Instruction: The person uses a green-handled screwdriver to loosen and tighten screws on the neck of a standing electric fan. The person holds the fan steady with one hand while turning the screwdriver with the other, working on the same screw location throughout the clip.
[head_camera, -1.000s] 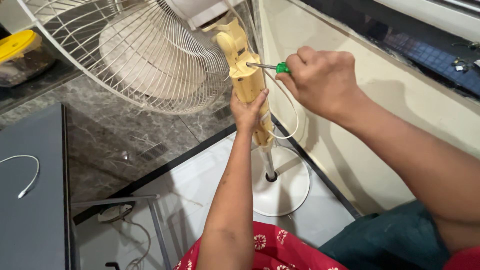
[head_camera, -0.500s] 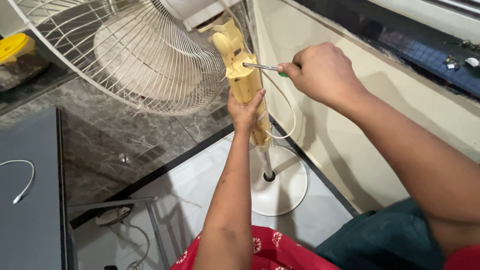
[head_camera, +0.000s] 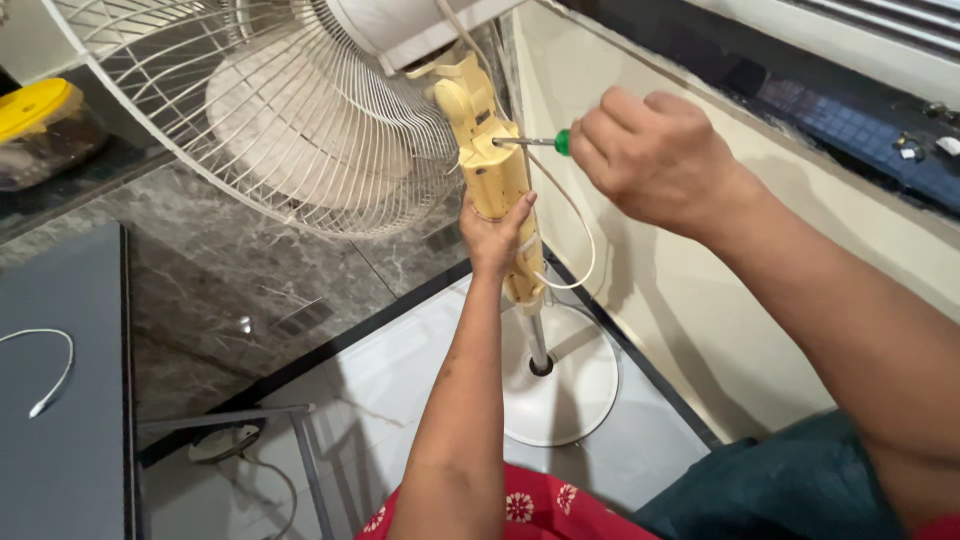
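Just under the fan head in the head view, the left hand (head_camera: 495, 232) wraps from below around the yellowed plastic control housing (head_camera: 492, 160) of a pedestal fan, its fingers closed on the lower part of the column with the thumb tip pressed on the front face. Level with the top of that hand's fingers and to their right, the right hand (head_camera: 655, 155) is fisted tight around a green-handled screwdriver (head_camera: 535, 142), whose thin metal shaft runs leftward from the knuckles and meets the side of the housing. The housing looks stiff but aged and likely brittle, so I judge it best held as it is now, around the narrow column below the screw rather than by the thin seam edges; the fan as a whole seems light but top-heavy, with the wire guard (head_camera: 260, 120) spreading up and left of the left fingers and the round white base (head_camera: 575, 385) on the pale floor well below the wrist. A cream power cord (head_camera: 580, 235) loops loosely just right of the left fingers, soft and easy to snag. The screwdriver handle is small and smooth, so slipping off the screw seems a fair risk. Far left of both hands, a plastic container with a yellow lid (head_camera: 38, 108) sits on a dark ledge; no label can be made out on it. A white cable (head_camera: 50, 375) lies on a grey surface at the lower left.
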